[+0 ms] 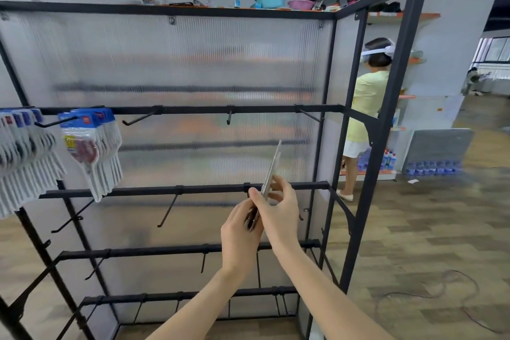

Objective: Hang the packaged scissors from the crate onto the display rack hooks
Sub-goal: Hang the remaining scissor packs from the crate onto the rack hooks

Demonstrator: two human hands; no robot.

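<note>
Both hands' grip pinches 1 scissors pack (271, 171) edge-on, left hand (240, 232) low at the handles, right hand (278, 210) nearer the card top, its long axis tilting up-right just before the rack's (383, 130) second bar, hooks (168, 208) lying left.

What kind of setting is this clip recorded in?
Probably a mock retail store: a black display rack with hooks, packaged scissors hanging on it, and bottled water stacked on the floor beyond.

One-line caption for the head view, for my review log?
Both hands, left hand and right hand, hold packaged scissors edge-on before the rack.
</note>
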